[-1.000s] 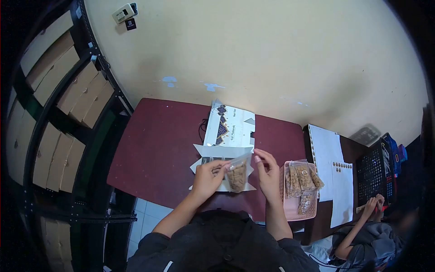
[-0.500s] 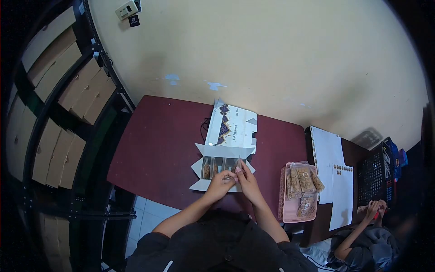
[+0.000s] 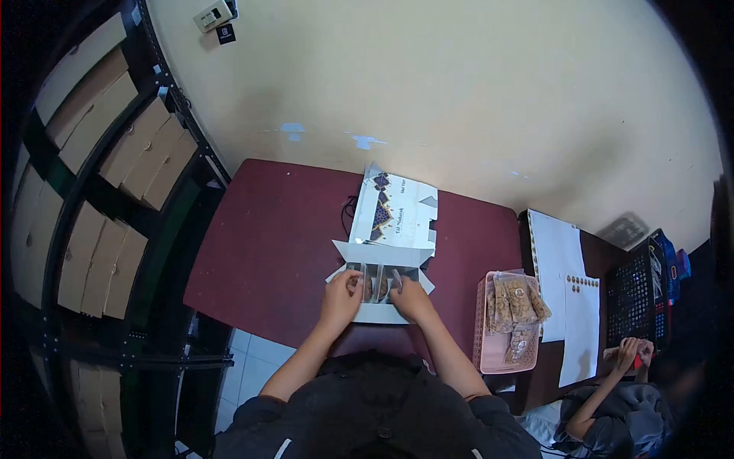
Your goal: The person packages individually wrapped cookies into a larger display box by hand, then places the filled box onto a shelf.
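Since the earlier frames the clear snack packet once held up between both hands has gone down into the open gift box [image 3: 382, 283], and both hands have come down onto the box's compartments. The left hand [image 3: 341, 297] rests on the near left part of the box, fingers curled onto the packets standing inside. The right hand [image 3: 411, 295] lies just beside it on the near right part, fingers bent down into the compartments; whether either hand pinches a packet cannot be told. The box stands near the front middle of the maroon worktop [image 3: 267, 245], its printed lid [image 3: 397, 214] folded back toward the wall. A pink basket [image 3: 489, 348] with further snack packets [image 3: 514, 302] sits to the right, apart from the box. White sheets [image 3: 562, 268] lie beyond it. At far right, another person's hands [image 3: 633, 352] rest near a keyboard [image 3: 634, 294]. Cardboard cartons [image 3: 115, 161] fill the shelves at left.
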`<action>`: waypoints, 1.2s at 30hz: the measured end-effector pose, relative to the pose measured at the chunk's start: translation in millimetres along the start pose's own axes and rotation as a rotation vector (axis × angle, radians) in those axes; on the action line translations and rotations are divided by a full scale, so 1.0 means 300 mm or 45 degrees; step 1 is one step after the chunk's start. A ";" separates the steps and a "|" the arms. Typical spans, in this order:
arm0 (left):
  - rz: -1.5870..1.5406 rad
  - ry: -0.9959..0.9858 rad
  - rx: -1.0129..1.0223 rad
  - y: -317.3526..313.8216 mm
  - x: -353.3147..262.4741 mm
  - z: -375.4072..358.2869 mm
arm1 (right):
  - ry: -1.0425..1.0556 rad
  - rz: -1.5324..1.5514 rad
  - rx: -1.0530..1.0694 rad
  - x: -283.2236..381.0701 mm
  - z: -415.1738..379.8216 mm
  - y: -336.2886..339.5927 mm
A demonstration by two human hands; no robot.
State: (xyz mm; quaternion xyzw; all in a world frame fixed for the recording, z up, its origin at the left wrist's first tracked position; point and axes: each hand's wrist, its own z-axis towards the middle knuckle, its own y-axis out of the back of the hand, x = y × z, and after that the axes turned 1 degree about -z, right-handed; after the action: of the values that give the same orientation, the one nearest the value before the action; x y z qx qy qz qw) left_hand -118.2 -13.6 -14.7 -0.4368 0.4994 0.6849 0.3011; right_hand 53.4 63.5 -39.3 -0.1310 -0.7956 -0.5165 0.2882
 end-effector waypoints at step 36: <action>0.558 -0.012 -0.179 -0.018 0.054 -0.025 | 0.013 0.636 -0.301 -0.032 0.041 -0.035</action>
State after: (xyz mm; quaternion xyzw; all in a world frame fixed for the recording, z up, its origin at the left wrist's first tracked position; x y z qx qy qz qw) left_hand -118.6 -19.5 -32.4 -0.3347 0.5322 0.7689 0.1162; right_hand 51.8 70.9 -56.6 -0.3533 -0.6713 -0.5194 0.3935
